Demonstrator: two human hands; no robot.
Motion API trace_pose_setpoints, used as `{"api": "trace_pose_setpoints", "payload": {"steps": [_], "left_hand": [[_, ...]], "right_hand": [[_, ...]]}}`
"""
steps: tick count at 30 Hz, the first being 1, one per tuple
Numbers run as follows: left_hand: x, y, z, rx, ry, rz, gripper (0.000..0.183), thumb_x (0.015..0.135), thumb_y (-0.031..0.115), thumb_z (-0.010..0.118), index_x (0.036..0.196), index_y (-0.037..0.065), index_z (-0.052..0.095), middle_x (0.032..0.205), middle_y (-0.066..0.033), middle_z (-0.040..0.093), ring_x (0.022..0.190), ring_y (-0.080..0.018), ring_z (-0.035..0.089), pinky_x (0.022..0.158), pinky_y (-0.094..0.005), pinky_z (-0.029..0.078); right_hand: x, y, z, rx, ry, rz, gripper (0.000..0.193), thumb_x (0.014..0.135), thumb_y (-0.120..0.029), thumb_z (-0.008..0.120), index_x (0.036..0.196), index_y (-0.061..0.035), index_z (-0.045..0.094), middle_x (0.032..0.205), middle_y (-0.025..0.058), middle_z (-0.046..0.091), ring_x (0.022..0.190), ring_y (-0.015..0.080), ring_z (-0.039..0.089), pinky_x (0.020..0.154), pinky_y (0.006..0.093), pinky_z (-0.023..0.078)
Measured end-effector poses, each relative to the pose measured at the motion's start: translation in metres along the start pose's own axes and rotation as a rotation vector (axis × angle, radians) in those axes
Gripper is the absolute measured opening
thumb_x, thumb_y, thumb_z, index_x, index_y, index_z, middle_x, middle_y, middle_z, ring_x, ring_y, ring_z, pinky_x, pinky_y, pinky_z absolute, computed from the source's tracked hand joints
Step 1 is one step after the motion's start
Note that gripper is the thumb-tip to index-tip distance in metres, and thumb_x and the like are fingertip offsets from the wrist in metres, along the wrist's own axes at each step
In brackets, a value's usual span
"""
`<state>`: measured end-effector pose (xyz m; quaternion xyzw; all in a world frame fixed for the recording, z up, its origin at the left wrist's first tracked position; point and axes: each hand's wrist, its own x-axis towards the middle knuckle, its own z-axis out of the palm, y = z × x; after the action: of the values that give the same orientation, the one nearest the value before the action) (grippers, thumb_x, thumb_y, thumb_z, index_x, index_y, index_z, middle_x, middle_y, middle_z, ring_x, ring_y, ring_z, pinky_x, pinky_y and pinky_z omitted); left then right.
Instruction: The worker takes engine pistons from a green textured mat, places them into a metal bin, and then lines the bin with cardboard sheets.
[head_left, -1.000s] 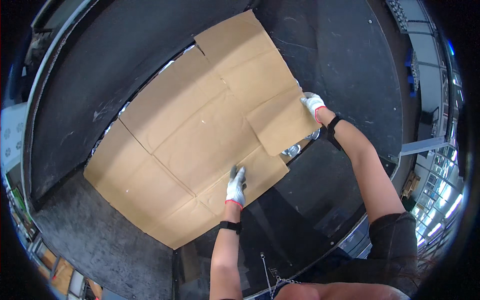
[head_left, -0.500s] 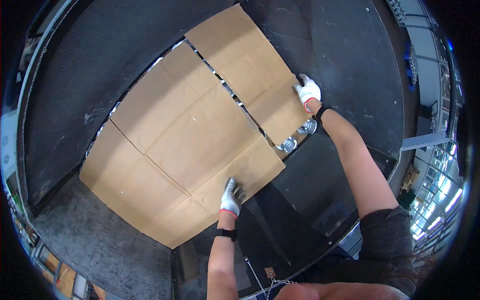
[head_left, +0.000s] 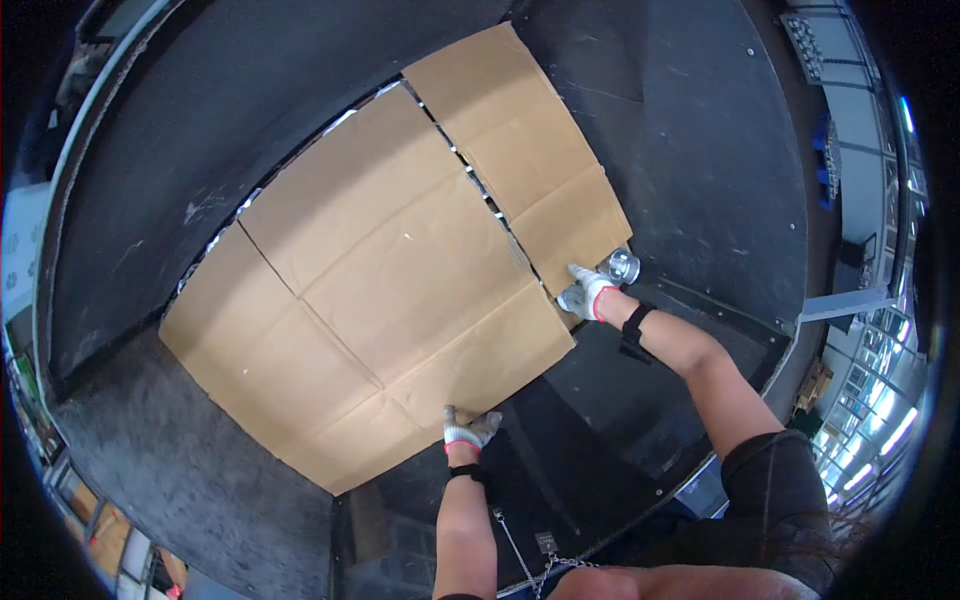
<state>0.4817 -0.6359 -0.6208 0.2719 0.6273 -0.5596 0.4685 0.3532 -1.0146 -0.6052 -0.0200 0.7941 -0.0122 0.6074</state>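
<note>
Large brown cardboard sheets (head_left: 390, 230) lie flat inside a dark-walled bin, over shiny metal parts that show along the gaps. A narrower cardboard sheet (head_left: 530, 140) lies on the right, parted from the large ones by a slit. My left hand (head_left: 471, 430), in a white-and-grey work glove, rests at the near edge of the large cardboard with thumb and fingers spread. At the near end of the narrow sheet is my right hand (head_left: 592, 294), gloved alike, fingers apart and touching the cardboard. Beside it, a round silver metal part (head_left: 622, 266) sticks out from under the sheet.
Black bin walls (head_left: 720, 150) rise at the far side and right. A dark ledge (head_left: 190, 440) lies to the left. Close to my body hang a chain (head_left: 550, 572) and a small tag (head_left: 546, 543). A grey metal bar (head_left: 848, 306) crosses outside the right wall.
My right hand has come nearer and left, from the narrow sheet's right edge to its near end. My left hand has drawn back to the large cardboard's near edge.
</note>
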Motion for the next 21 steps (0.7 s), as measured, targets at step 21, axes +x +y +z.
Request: {"api": "trace_pose_setpoints", "payload": {"steps": [21], "left_hand": [[0.016,-0.011,-0.025,-0.049,0.222,0.274,0.083,0.079,0.067,0.066,0.135,0.009,0.046,0.14,-0.0101,0.047,0.129,-0.0318,0.043,0.105,-0.0509,0.036]], "right_hand": [[-0.028,-0.011,0.011,-0.339,-0.06,0.253,0.072,0.089,-0.062,0.054,0.138,-0.0086,0.049,0.139,0.0064,0.054,0.129,0.0222,0.048,0.106,0.0433,0.034]]}}
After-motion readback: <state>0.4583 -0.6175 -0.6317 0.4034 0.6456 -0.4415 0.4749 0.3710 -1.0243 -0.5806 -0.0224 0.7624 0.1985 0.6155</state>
